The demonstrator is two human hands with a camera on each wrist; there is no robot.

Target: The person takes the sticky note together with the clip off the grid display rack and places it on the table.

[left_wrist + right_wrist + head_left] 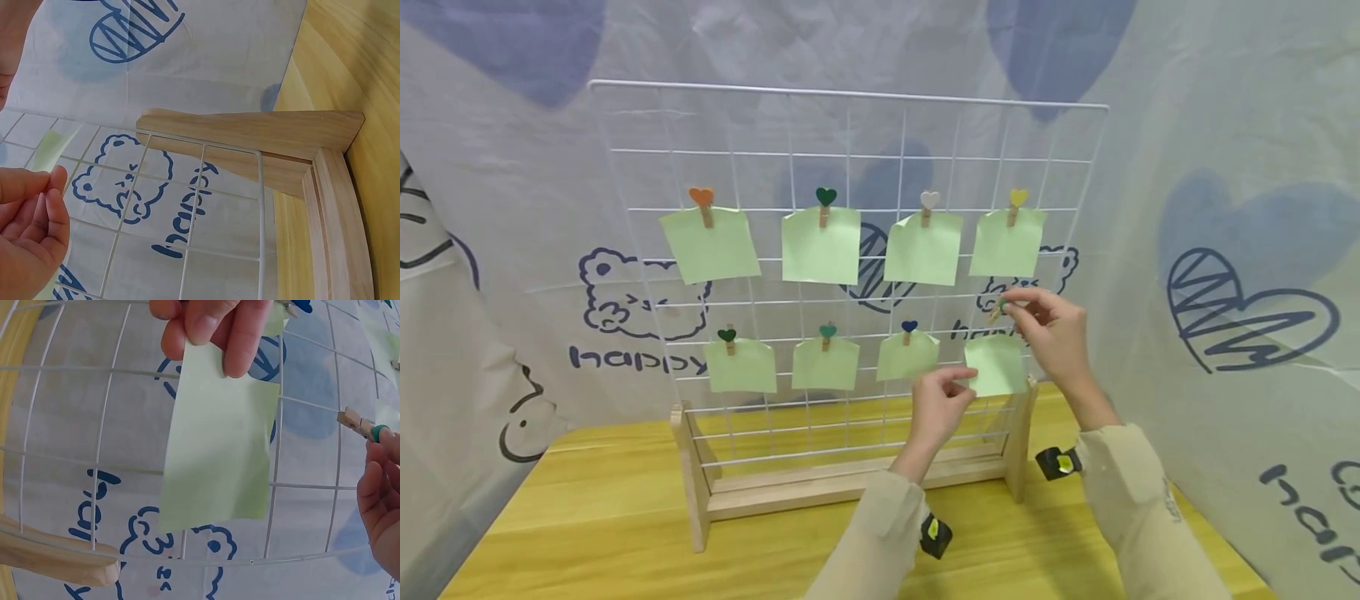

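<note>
Head view: the wire grid [848, 92] carries seven clipped green notes [822, 254]; one seems left to fasten. At the grid's lower right, the left hand [938, 408] pinches the loose note [997, 367] by its left edge. Near the grid's right edge, the right hand [1052, 333] pinches a clothespin [356, 422]. The note's top edge is free, with modest open room on the grid above it.

Green paper notes [822, 254]: eight. Wooden clips [823, 218]: eight — one white wire grid [850, 95], two wooden uprights [691, 483], two hands [942, 408].
</note>
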